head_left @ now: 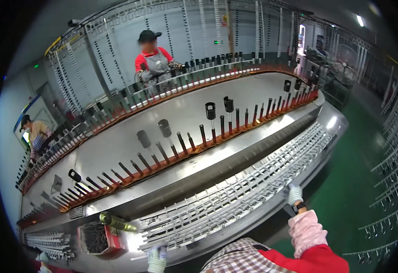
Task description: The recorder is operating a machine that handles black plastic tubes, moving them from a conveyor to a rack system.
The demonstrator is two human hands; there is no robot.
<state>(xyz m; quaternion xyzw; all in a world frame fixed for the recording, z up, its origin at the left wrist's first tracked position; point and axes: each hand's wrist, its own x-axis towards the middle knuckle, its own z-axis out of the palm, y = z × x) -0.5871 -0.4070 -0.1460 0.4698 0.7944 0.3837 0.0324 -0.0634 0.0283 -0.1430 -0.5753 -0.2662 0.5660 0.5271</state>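
carefully: the thin, dull-silver metal racks [235, 192] lie packed along the near edge of the worktop [251, 215], so lifting one could hook its stubby crosspieces on a neighbour and drag both over the rim. your left hand [156, 259], knit-gloved and blurred, is by their left end, your right hand [294, 194] at the near edge; i can't tell whether either grips. a knock could roll the glossy, rounded green-gold cylinder [117, 222].

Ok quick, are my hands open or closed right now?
Left hand: by the metal racks, grip can't be told.
Right hand: by the table edge, grip can't be told.
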